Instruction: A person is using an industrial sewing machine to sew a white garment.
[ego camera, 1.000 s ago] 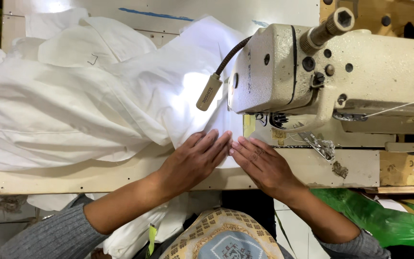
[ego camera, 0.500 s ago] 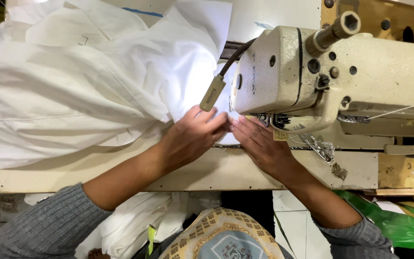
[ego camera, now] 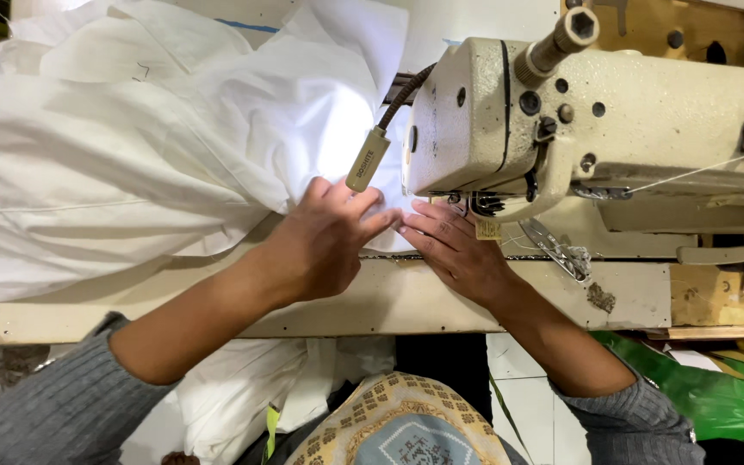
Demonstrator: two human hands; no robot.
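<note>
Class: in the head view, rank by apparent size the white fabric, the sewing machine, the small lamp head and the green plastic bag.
1. white fabric
2. sewing machine
3. green plastic bag, partly cut off
4. lamp head

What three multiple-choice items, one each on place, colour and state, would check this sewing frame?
1. Where do both hands rest?
A. On the white fabric by the machine's needle end
B. On the green bag
C. On top of the machine

2. What colour is the plastic bag at lower right?
A. Red
B. Green
C. Black

3. How are the hands posed?
A. Fists closed
B. Lifted off the table
C. Flat, fingers extended

Answers:
1 A, since the left hand and right hand press the white fabric beside the sewing machine.
2 B, the plastic bag is bright green.
3 C, the fingers lie stretched out on the cloth.
</note>
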